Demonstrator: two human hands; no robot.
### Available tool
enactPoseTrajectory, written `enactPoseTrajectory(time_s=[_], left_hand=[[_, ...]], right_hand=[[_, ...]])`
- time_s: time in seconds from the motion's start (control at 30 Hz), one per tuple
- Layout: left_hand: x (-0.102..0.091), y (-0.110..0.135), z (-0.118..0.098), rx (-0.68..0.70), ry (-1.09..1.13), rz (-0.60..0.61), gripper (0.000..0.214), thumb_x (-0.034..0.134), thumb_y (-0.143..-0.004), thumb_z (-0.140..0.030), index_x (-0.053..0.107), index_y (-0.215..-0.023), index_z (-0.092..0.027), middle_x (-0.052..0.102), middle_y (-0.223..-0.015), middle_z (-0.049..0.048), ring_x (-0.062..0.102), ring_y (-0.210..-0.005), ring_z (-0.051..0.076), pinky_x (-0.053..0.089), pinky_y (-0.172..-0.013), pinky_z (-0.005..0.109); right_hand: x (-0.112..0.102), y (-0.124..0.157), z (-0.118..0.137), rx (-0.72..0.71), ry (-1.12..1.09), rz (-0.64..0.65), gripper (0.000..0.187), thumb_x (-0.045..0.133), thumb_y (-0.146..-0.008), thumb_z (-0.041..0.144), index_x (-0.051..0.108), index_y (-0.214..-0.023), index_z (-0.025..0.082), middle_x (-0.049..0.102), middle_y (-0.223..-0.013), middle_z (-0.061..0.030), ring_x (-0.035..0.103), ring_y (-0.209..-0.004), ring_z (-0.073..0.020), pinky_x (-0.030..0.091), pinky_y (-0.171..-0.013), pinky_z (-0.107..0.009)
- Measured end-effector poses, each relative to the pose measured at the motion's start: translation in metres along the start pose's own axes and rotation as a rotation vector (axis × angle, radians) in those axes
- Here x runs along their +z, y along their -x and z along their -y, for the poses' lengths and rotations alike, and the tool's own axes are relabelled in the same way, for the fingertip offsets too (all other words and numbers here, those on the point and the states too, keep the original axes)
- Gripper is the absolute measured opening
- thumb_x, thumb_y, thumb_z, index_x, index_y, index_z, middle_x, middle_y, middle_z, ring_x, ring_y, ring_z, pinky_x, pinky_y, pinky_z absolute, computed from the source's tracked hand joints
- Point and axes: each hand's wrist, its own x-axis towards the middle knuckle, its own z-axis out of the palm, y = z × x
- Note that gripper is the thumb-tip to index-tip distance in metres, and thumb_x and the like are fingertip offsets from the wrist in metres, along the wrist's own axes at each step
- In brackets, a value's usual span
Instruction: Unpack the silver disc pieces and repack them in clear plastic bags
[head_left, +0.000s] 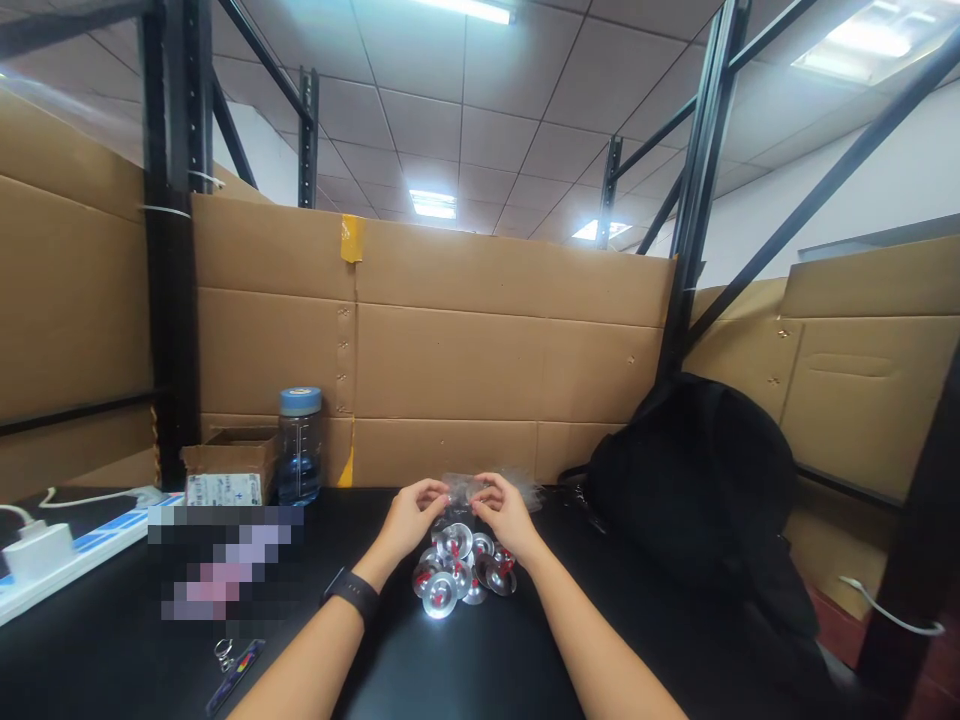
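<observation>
Both of my hands are out in front of me over the black tabletop [450, 680]. My left hand [409, 518] pinches one side of a small clear plastic bag [459, 490] between thumb and fingers. On the opposite side of the bag, my right hand [511, 518] grips it in the same way. Just below the fingertips lies a heap of several shiny, round, cup-like discs [439, 595] with red bits at their centres. They look see-through or silvery; I cannot tell which. More crinkled clear plastic [525, 490] shows behind my right hand.
A water bottle [300, 450] with a blue lid stands back left beside an open cardboard box [232, 465]. A power strip [97, 555] runs along the left. A keychain [236, 675] lies front left. On the right sits a black bag [690, 490]. Cardboard [450, 360] walls the back.
</observation>
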Motion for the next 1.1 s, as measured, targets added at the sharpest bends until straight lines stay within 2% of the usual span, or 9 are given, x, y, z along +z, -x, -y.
enactPoseTrajectory(time_s=[0.23, 0.37, 0.5, 0.6, 0.67, 0.77, 0.87, 1.0, 1.1], left_hand=[[0.003, 0.001, 0.001, 0.010, -0.002, -0.016, 0.035, 0.070, -0.077, -0.036, 0.065, -0.103, -0.015, 0.074, -0.082, 0.0067, 0.072, -0.073, 0.020, 0.057, -0.074, 0.032], [0.003, -0.001, -0.001, 0.005, -0.011, -0.036, 0.033, 0.071, -0.075, -0.037, 0.066, -0.098, -0.015, 0.075, -0.081, 0.0070, 0.071, -0.073, 0.019, 0.056, -0.072, 0.031], [0.002, -0.003, 0.000, -0.022, -0.002, -0.090, 0.027, 0.069, -0.074, -0.037, 0.068, -0.089, -0.015, 0.075, -0.079, 0.0068, 0.071, -0.070, 0.020, 0.055, -0.071, 0.030], [0.001, -0.004, 0.004, -0.074, -0.042, -0.158, 0.025, 0.068, -0.074, -0.037, 0.069, -0.087, -0.016, 0.075, -0.075, 0.0059, 0.072, -0.072, 0.021, 0.054, -0.072, 0.030], [0.001, -0.003, 0.007, -0.107, -0.097, -0.189, 0.024, 0.067, -0.074, -0.037, 0.070, -0.086, -0.017, 0.075, -0.075, 0.0057, 0.072, -0.074, 0.021, 0.053, -0.073, 0.030], [0.004, 0.000, 0.006, -0.130, -0.107, -0.215, 0.017, 0.066, -0.074, -0.035, 0.066, -0.077, -0.018, 0.075, -0.076, 0.0061, 0.073, -0.076, 0.022, 0.053, -0.075, 0.030], [0.008, 0.005, -0.004, -0.176, 0.028, -0.162, 0.019, 0.064, -0.076, -0.037, 0.062, -0.076, -0.017, 0.076, -0.082, 0.0078, 0.073, -0.081, 0.022, 0.054, -0.077, 0.032], [0.013, 0.010, -0.016, -0.226, 0.034, -0.014, 0.030, 0.062, -0.081, -0.045, 0.067, -0.084, -0.016, 0.077, -0.095, 0.0104, 0.071, -0.088, 0.024, 0.053, -0.076, 0.032], [0.014, 0.008, -0.014, -0.133, -0.132, 0.059, 0.037, 0.048, -0.091, -0.045, 0.070, -0.090, -0.015, 0.076, -0.098, 0.0103, 0.070, -0.089, 0.022, 0.052, -0.077, 0.031]], right_hand=[[-0.001, -0.003, 0.002, -0.051, -0.029, -0.107, 0.043, 0.072, -0.076, 0.032, 0.055, -0.114, 0.022, 0.072, -0.086, -0.0032, 0.070, -0.080, -0.0189, 0.054, -0.079, -0.033], [-0.001, -0.004, 0.002, -0.083, -0.017, -0.176, 0.040, 0.071, -0.075, 0.028, 0.057, -0.111, 0.021, 0.068, -0.088, -0.0018, 0.065, -0.070, -0.0152, 0.052, -0.070, -0.029], [-0.003, -0.004, 0.005, -0.129, 0.119, -0.248, 0.024, 0.069, -0.076, 0.030, 0.067, -0.097, 0.019, 0.065, -0.095, -0.0043, 0.060, -0.068, -0.0141, 0.050, -0.068, -0.028], [-0.002, 0.001, 0.014, -0.195, 0.305, -0.131, 0.015, 0.067, -0.079, 0.029, 0.073, -0.090, 0.020, 0.065, -0.093, -0.0049, 0.059, -0.074, -0.0166, 0.049, -0.070, -0.029], [0.003, 0.008, 0.022, -0.244, 0.445, -0.023, 0.018, 0.069, -0.079, 0.028, 0.074, -0.096, 0.023, 0.064, -0.098, -0.0051, 0.060, -0.086, -0.0190, 0.048, -0.080, -0.032], [0.016, 0.018, 0.031, -0.270, 0.661, 0.107, 0.048, 0.079, -0.069, 0.029, 0.068, -0.116, 0.029, 0.060, -0.121, -0.0055, 0.053, -0.113, -0.0258, 0.038, -0.099, -0.041], [0.026, 0.024, 0.032, -0.258, 0.828, 0.198, 0.075, 0.084, -0.061, 0.028, 0.057, -0.131, 0.034, 0.053, -0.140, -0.0058, 0.042, -0.127, -0.0313, 0.031, -0.101, -0.046], [0.022, 0.019, 0.027, -0.285, 0.903, 0.120, 0.031, 0.063, -0.083, 0.014, 0.068, -0.110, 0.029, 0.068, -0.118, -0.0043, 0.053, -0.114, -0.0242, 0.029, -0.096, -0.042], [0.002, 0.009, 0.025, -0.273, 0.911, 0.071, 0.025, 0.057, -0.083, 0.008, 0.072, -0.093, 0.025, 0.072, -0.096, -0.0032, 0.060, -0.096, -0.0205, 0.034, -0.091, -0.037]])
